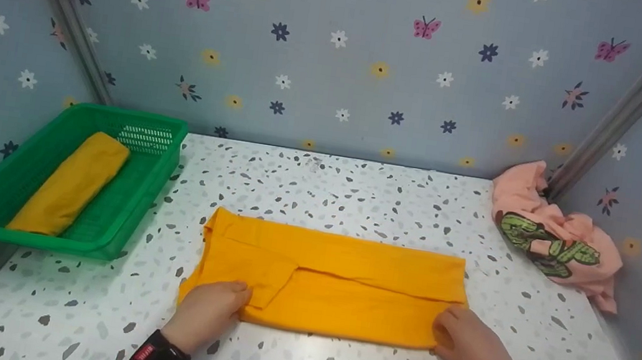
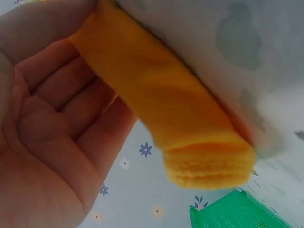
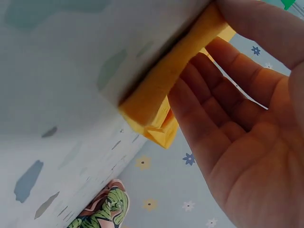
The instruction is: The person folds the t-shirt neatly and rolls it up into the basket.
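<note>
"How do the hands stand?"

"Both pinch. The left hand (image 1: 211,310) has the near edge between thumb and fingers, a little in from the left corner; the right hand (image 1: 474,347) does likewise by the near right corner."

"And the thing they hold?"

"An orange-yellow garment (image 1: 353,307), folded into a long strip across the counter (image 1: 319,189), directly in front of the person. The left wrist view shows a ribbed band at its end."

"How should it handle?"

"Light and limp, most likely: soft knit that sags between grips, not fragile or very slippery. The layers could slide apart, so the grip should take every layer at once, near both ends."

"Any weak spot?"

"The loose flap (image 1: 250,264) on the left part; a careless pull might rumple it."

"And beyond?"

"To the left, a green basket (image 1: 30,238) with a folded yellow bundle (image 1: 75,183) inside; to the right, a crumpled pink cloth (image 1: 523,196) with a green print. Behind everything rises the flowered wall (image 1: 358,94)."
</note>
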A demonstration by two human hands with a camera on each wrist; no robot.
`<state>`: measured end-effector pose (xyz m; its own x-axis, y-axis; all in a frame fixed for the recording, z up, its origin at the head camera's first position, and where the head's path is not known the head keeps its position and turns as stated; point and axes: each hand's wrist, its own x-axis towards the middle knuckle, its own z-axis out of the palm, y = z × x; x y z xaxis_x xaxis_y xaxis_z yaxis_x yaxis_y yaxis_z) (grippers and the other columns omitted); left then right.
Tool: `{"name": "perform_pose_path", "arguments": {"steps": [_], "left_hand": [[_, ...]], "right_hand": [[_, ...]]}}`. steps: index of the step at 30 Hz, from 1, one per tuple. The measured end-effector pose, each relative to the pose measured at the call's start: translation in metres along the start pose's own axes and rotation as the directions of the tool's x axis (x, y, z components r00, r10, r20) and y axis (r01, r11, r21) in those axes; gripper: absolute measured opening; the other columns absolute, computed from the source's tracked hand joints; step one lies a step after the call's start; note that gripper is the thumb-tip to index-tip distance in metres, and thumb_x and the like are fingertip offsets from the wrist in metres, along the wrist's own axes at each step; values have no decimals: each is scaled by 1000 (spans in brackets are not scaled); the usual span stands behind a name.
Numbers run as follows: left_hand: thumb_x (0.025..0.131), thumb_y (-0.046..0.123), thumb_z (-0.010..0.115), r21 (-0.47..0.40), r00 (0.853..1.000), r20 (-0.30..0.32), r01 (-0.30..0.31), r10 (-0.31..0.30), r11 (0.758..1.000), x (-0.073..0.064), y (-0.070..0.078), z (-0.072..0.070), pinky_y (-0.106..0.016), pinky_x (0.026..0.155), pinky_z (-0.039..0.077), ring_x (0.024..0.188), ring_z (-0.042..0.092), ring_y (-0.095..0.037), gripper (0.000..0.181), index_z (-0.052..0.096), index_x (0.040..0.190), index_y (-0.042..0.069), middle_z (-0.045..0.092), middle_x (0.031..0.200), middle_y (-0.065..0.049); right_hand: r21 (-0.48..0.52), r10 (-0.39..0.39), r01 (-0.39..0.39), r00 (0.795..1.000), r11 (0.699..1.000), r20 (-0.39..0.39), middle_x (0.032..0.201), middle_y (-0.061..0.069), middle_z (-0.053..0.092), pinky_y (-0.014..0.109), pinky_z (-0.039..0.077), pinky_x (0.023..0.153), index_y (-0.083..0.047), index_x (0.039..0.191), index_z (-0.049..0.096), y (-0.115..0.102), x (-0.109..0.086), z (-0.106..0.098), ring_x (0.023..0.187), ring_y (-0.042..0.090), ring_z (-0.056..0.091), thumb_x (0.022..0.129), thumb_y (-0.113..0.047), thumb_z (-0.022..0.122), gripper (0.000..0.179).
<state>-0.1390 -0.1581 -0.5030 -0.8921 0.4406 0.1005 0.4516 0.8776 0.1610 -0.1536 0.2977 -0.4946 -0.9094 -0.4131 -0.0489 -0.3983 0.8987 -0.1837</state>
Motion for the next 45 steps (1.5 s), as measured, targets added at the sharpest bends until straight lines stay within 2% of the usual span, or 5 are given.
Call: {"name": "perform_pose_path", "arguments": {"steps": [5, 12, 22, 28, 45], "left_hand": [[86, 3, 73, 23, 999, 11, 37, -37, 999, 4, 0, 2, -44, 87, 54, 94, 68, -26, 23, 74, 108, 10, 71, 106, -9], [82, -1, 72, 42, 998, -62, -17, 19, 999, 8, -3, 7, -40, 73, 55, 76, 65, -24, 17, 74, 95, 11, 69, 93, -7], [76, -5, 74, 54, 997, -72, -37, 41, 998, 22, -10, 9, -36, 65, 52, 66, 55, -19, 20, 73, 89, 11, 61, 81, -2], [81, -3, 73, 6, 995, -97, -24, 24, 1000, 32, -13, 8, -39, 72, 55, 72, 63, -24, 17, 76, 94, 8, 68, 86, -6], [88, -1, 67, 4, 997, -57, 47, -46, 999, 66, -25, 10, -41, 77, 53, 77, 64, -26, 15, 76, 98, 7, 70, 87, -9]], "right_hand": [[24, -15, 15, 1000, 1000, -21, 90, -4, 48, 37, 45, 73, -15, 93, 62, 1, 2, 0, 82, 16, 45, 75, -17, 82, 27], [48, -27, 29, 999, 998, -43, 88, -5, 46, 36, 44, 71, -18, 84, 58, 2, 4, 1, 80, 16, 45, 76, -13, 80, 25], [34, -85, 88, 993, 996, -77, 84, -6, 47, 35, 44, 68, -18, 79, 58, 7, 11, 0, 77, 15, 45, 79, -8, 76, 21], [22, -124, 128, 985, 992, -122, 84, -3, 48, 38, 45, 71, -15, 77, 58, 10, 19, -1, 78, 18, 47, 77, -3, 74, 20], [63, 7, -4, 998, 998, -59, 81, -2, 47, 37, 44, 71, -14, 81, 61, 21, 48, -4, 76, 19, 46, 82, -6, 75, 16]]}}
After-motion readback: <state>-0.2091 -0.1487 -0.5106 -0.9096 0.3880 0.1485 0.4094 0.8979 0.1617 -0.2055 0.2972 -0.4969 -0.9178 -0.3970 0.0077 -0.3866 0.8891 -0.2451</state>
